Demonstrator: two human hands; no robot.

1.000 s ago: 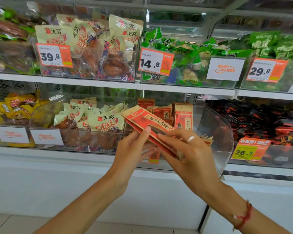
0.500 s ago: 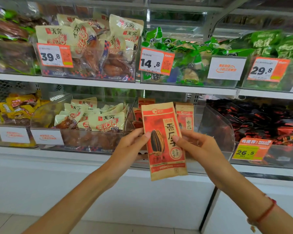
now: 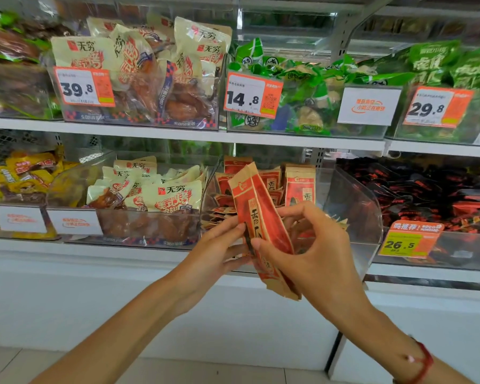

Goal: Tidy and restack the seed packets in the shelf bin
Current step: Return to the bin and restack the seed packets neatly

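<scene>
The left hand [image 3: 219,253] and right hand [image 3: 311,253] both pinch one red seed packet [image 3: 261,217] at its middle, before the clear bin's [image 3: 352,206] front edge. Its long axis tilts up-left, top toward the bin.

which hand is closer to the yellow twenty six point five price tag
The right hand. It holds the seed packets just left of the yellow price tag; the left hand grips them from the packets' far side, farther from the tag.
</scene>
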